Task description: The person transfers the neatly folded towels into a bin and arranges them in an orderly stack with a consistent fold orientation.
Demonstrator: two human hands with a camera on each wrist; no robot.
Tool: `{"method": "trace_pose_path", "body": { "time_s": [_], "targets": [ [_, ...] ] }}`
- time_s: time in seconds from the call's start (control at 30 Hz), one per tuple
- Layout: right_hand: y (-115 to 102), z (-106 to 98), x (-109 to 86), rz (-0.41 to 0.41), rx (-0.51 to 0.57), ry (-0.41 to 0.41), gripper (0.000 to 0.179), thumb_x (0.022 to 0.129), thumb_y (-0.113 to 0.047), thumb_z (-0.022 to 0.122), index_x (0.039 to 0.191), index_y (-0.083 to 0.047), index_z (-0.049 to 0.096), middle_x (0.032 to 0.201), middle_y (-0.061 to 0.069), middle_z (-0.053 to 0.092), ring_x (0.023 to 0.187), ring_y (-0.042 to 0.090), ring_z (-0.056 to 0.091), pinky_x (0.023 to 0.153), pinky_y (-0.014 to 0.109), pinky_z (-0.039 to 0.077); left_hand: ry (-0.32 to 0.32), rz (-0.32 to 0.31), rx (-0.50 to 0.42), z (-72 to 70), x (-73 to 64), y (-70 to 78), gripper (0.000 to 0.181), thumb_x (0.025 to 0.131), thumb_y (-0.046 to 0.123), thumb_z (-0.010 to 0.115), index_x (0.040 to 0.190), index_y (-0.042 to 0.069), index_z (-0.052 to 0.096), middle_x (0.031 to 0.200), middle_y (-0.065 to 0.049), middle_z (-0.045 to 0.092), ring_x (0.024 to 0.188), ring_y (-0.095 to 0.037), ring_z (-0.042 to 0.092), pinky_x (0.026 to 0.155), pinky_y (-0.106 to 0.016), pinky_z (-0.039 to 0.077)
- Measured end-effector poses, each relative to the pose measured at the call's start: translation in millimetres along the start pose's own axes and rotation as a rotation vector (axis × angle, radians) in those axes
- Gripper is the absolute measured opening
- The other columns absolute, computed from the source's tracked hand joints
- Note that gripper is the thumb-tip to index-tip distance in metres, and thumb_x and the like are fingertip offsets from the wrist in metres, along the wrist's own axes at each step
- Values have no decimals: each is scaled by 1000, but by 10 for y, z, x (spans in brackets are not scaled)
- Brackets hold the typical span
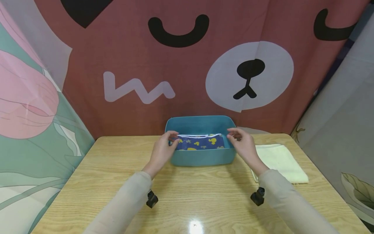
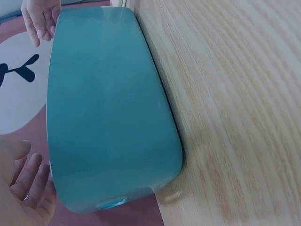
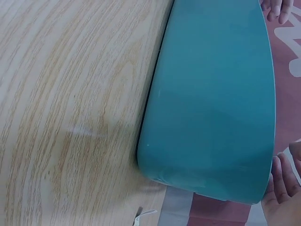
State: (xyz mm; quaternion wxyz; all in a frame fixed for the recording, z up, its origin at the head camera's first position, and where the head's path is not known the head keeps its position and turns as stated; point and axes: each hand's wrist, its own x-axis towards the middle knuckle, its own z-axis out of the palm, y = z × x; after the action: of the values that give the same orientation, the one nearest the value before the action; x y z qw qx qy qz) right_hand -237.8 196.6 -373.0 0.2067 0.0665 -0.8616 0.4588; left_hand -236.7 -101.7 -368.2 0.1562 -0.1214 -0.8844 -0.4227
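Observation:
A teal plastic bin (image 1: pixel 203 158) stands near the far edge of the table. Inside it lies a folded dark blue cloth (image 1: pixel 201 143) with yellow figures and a white edge. My left hand (image 1: pixel 163 149) hovers at the bin's left end, its fingers loosely bent and thumb apart from them. At the opposite end is my right hand (image 1: pixel 244 145), in much the same pose. Both wrist views show the fingers beside the rim with nothing gripped; whether any fingertip touches the rim I cannot tell. The bin's wall hides the cloth in those views.
Right of the bin, a folded pale yellow cloth (image 1: pixel 281 164) lies on the wooden table (image 1: pixel 198 195), partly behind my right forearm. A curtain with a bear's face (image 1: pixel 187 65) hangs just behind the table. More printed fabric (image 1: pixel 26 123) hangs at the sides.

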Motion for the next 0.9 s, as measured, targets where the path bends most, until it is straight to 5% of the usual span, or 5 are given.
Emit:
{"method": "trace_pose_path", "body": {
  "time_s": [0.53,0.9],
  "targets": [
    [6,-148,-180,-23,12,5,26,96,-14,67,120,-4,68,108,14,70,93,21,64,74,16,47,-54,4,-8,4,-121,142,20,96,19,67,116,13,67,106,1,66,98,-17,61,79,-34,53],
    [19,-273,-297,-33,-6,15,25,95,-17,69,116,-4,69,103,12,71,86,0,60,73,16,46,-68,52,-32,40,-215,182,18,95,14,68,113,13,68,105,2,67,93,-15,62,79,-36,52]
  ]
}}
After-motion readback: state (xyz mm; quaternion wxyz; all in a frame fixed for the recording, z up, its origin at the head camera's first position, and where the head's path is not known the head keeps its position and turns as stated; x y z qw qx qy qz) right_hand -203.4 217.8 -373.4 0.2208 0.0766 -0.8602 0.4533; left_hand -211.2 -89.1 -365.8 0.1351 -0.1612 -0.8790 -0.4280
